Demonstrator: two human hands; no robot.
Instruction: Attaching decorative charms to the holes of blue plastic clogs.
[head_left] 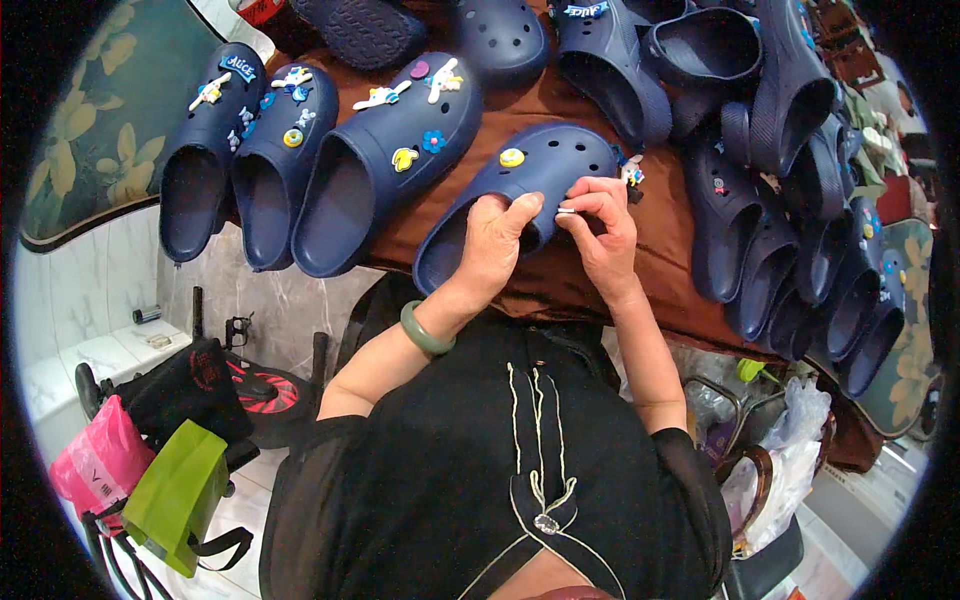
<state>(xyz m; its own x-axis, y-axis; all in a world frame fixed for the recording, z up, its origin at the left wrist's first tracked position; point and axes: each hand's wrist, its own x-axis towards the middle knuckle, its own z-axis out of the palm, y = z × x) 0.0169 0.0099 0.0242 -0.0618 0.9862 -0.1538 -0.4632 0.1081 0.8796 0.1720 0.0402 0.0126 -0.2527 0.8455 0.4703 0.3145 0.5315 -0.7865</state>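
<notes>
A navy blue clog (pixel 568 150) with round holes lies in front of me on a brown cloth. One round yellow charm (pixel 512 158) sits on its toe part. My left hand (pixel 492 238), a green bangle on its wrist, grips the clog with the thumb on top and fingers hidden inside the opening. Beside it, my right hand (pixel 605 232) pinches a small white piece (pixel 566 210), perhaps a shoe charm seen edge-on, against the clog's upper. Just past my right fingers a white figure charm (pixel 632 170) shows; whether it is fixed to the clog is unclear.
Left of my hands stand three decorated clogs, the closest a large clog (pixel 395 165). Several more clogs (pixel 722 215) crowd the right side, some piled up. The brown cloth (pixel 650 235) covers the table. A green bag (pixel 175 495) and pink bag (pixel 105 455) are at lower left.
</notes>
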